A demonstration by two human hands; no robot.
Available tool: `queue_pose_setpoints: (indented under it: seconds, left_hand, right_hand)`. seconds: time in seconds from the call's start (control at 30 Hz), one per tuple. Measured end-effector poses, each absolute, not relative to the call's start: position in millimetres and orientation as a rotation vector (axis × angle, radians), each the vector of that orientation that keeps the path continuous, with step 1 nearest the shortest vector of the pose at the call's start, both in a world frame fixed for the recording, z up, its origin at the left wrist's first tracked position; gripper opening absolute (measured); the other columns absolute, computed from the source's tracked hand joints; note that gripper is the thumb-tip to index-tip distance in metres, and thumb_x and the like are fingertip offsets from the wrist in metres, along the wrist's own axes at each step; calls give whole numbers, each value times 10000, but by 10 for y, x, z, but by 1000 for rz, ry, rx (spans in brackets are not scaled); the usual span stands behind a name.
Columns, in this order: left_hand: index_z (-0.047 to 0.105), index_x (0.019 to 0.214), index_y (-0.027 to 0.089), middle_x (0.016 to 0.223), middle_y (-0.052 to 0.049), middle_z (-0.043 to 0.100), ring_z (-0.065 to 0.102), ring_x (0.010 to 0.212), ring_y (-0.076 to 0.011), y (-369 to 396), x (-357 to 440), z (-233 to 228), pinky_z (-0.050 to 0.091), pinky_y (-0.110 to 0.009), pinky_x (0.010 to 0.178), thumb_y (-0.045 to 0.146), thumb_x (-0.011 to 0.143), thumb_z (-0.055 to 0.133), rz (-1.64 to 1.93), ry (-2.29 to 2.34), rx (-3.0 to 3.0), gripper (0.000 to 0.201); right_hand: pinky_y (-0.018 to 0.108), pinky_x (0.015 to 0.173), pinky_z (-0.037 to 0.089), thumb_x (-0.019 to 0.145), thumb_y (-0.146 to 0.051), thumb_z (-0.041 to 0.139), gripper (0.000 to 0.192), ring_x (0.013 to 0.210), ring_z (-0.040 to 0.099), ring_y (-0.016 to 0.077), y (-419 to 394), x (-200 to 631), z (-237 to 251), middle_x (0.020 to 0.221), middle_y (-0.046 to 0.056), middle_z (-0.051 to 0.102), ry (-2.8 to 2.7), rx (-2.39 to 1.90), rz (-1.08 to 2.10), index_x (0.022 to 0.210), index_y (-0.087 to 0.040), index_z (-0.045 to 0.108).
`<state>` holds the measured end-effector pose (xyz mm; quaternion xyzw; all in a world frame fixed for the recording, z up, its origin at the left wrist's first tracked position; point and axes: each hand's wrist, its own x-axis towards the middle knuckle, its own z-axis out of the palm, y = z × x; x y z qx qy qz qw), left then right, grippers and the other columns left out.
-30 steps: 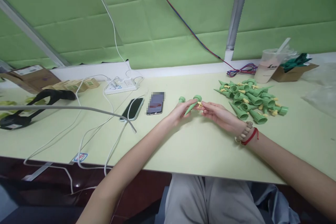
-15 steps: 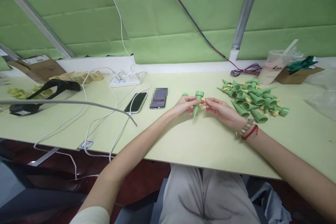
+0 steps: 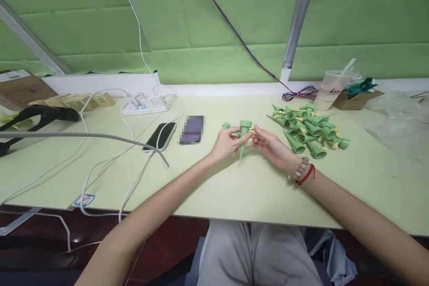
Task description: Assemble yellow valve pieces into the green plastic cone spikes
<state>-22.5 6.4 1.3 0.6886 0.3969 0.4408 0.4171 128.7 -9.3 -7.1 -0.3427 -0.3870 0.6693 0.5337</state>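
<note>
Above the middle of the table, my left hand (image 3: pixel 225 144) is closed around a green plastic watering spike (image 3: pixel 246 124), its wide collar up and its pointed tip down. Another green piece (image 3: pixel 226 125) shows just behind that hand, and I cannot tell whether it is held too. My right hand (image 3: pixel 271 146) pinches the small yellow valve (image 3: pixel 252 132) at the side of the spike. To the right lies a heap of similar green spikes (image 3: pixel 313 130) with yellow valves, pointing in many directions.
Two phones lie left of my hands, a dark one (image 3: pixel 161 136) and a blurred one (image 3: pixel 192 130). White cables run from a power strip (image 3: pixel 147 105). A drink cup (image 3: pixel 330 89), a small carton (image 3: pixel 357 99) and clear plastic bags (image 3: pixel 398 129) stand at the back right.
The camera view has turned a little to the right, so things appear shifted left. Both hands keep hold of the same spike and its valve; the spike is slightly more upright.
</note>
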Motion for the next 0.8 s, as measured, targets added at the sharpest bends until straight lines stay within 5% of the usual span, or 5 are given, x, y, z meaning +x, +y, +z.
queue_pose_setpoints:
  seconds: [0.13, 0.4, 0.5, 0.63, 0.8]
  left_hand:
    - [545, 547, 146, 481, 46, 386, 311, 383, -33, 42, -217, 37, 193, -200, 376, 472, 646, 649, 1212, 1015, 1694, 356]
    - [678, 714, 133, 740, -55, 666, 590, 721, -154, 97, -217, -14, 429, -258, 660, 466, 680, 631, 1170, 923, 1499, 338]
    - [665, 636, 144, 556, -22, 598, 542, 561, -121, 114, -225, -11, 398, -244, 552, 509, 700, 594, 1116, 963, 1473, 378]
    - [621, 535, 150, 346, 40, 331, 290, 343, -55, 96, -226, 28, 227, -231, 393, 571, 733, 515, 1065, 1049, 1497, 478]
    - [681, 739, 149, 427, 33, 399, 327, 350, -56, 80, -267, 113, 223, -230, 382, 548, 730, 540, 982, 967, 1527, 424]
  right_hand:
    - [220, 713, 471, 680, -342, 688, 186, 633, 548, 74, -132, 1247, -28, 694, -24, 591, -972, -806, 1594, 762, -188, 622]
    - [273, 685, 486, 637, -417, 699, 328, 693, 595, 124, -130, 1250, -36, 786, 36, 659, -1190, -990, 1274, 854, -177, 644]
    - [298, 658, 494, 639, -430, 694, 356, 700, 608, 157, -108, 1264, -77, 779, 54, 667, -1343, -1023, 1066, 884, -175, 652]
    - [308, 685, 495, 707, -438, 633, 295, 779, 625, 187, -113, 1260, -121, 880, 66, 677, -1450, -1018, 881, 869, -194, 664]
    - [284, 635, 486, 787, -404, 554, 213, 753, 607, 170, -164, 1247, -85, 878, 53, 653, -1565, -1033, 631, 818, -203, 614]
